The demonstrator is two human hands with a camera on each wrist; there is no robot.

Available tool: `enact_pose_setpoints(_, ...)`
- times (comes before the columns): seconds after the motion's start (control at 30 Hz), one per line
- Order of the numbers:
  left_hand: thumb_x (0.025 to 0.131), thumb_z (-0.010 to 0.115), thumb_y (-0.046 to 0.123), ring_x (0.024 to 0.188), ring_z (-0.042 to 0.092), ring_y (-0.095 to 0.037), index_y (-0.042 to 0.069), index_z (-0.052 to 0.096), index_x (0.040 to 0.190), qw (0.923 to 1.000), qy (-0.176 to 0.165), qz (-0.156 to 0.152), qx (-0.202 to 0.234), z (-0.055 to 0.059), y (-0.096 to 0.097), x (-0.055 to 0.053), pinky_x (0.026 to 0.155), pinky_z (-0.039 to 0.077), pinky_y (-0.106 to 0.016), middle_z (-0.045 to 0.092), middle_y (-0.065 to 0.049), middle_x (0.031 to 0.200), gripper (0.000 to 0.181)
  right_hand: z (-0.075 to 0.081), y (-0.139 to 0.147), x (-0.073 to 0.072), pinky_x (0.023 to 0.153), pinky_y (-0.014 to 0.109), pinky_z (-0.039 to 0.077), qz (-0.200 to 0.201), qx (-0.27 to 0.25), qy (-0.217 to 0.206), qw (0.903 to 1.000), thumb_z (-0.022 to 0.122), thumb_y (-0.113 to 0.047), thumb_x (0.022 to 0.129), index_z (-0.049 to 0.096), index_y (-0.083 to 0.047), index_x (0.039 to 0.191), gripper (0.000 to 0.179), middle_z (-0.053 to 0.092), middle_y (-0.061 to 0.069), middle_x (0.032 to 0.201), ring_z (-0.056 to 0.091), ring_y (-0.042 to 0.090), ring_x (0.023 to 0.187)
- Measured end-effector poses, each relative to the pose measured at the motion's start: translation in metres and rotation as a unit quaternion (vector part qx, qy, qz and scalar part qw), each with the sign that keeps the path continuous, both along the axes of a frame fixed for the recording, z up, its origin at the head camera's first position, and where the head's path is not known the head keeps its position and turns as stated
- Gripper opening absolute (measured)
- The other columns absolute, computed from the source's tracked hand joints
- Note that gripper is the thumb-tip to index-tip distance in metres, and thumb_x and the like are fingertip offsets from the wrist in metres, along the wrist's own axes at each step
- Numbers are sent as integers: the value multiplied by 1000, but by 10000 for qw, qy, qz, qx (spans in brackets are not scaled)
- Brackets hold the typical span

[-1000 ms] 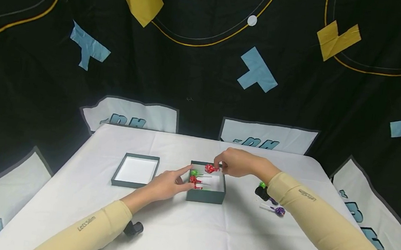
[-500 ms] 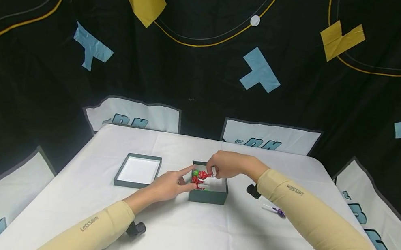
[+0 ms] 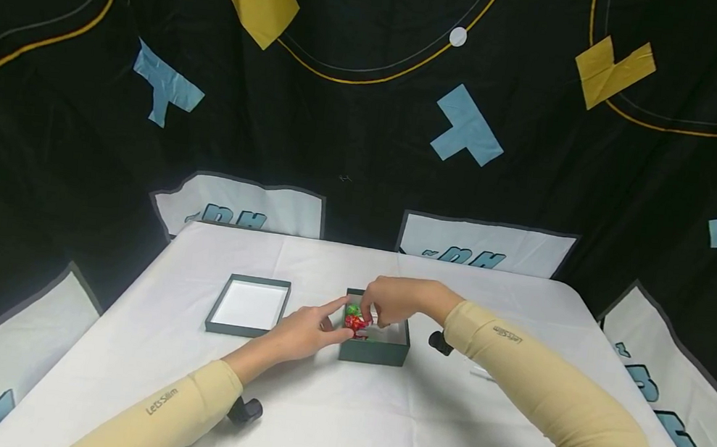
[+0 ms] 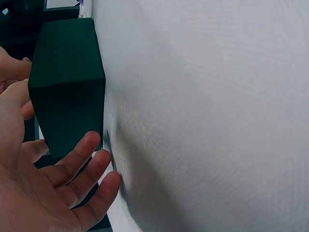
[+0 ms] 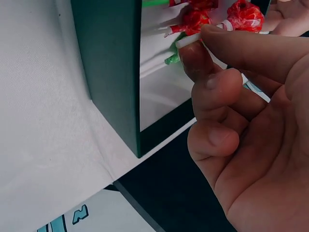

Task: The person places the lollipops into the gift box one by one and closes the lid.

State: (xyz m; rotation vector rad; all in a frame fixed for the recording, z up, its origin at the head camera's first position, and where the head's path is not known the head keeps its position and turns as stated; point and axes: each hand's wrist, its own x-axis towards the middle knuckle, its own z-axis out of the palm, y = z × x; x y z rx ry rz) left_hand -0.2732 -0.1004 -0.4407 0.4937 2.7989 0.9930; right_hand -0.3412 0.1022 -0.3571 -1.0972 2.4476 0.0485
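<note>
A dark green box [image 3: 373, 353] stands on the white table with its top uncovered. Inside, along the left wall, lie a green-wrapped lollipop [image 3: 352, 309] and red-wrapped ones [image 5: 193, 21]. My right hand [image 3: 399, 299] reaches over the box. Between thumb and forefinger it pinches the white stick [image 5: 188, 39] of a red lollipop [image 5: 246, 18], whose candy end points to the left wall. At the box's left side is my left hand [image 3: 301, 330], thumb and forefinger touching the rim. In the left wrist view its other fingers [image 4: 79, 159] extend loosely beside the green wall.
Left of the box lies a shallow lid [image 3: 251, 305], white inside up. A white stick [image 3: 482, 373] shows on the table beside the right sleeve, which hides the rest. Black wrist cameras [image 3: 245, 410] sit under both forearms. A dark curtain [image 3: 367, 137] hangs behind.
My right hand has moved left and down into the box with the red lollipop. Its sleeve now covers the purple lollipop at the right. My left hand keeps its place on the box.
</note>
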Motion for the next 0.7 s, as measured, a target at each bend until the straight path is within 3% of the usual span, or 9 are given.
enact_pose_setpoints(0.3, 94, 63, 57, 72, 59, -13, 27, 36, 157, 10000, 11, 31, 2, -1, 1, 0, 60, 46, -31, 70, -1, 94, 75, -7, -9, -5, 84, 32, 55, 32, 402, -198, 9990, 75, -4, 87, 78, -23, 101, 24, 71, -4, 105, 60, 13, 88)
enact_pose_setpoints(0.53, 95, 62, 56, 70, 58, -13, 29, 35, 158, 10000, 19, 30, -4, -2, 1, 0, 59, 46, -31, 70, 0, 92, 74, -10, -14, -7, 68, 28, 54, -11, 614, -428, 9972, 75, -5, 85, 77, -24, 100, 24, 69, 1, 110, 58, 13, 84)
enact_pose_setpoints(0.7, 94, 62, 56, 70, 58, -12, 29, 36, 158, 10000, 70, 5, -19, -2, 0, -1, 59, 46, -31, 70, 1, 92, 74, -12, -14, -8, 66, 28, 53, -134, 595, -605, 9963, 74, -2, 84, 76, -25, 96, 26, 68, -1, 105, 59, 13, 78)
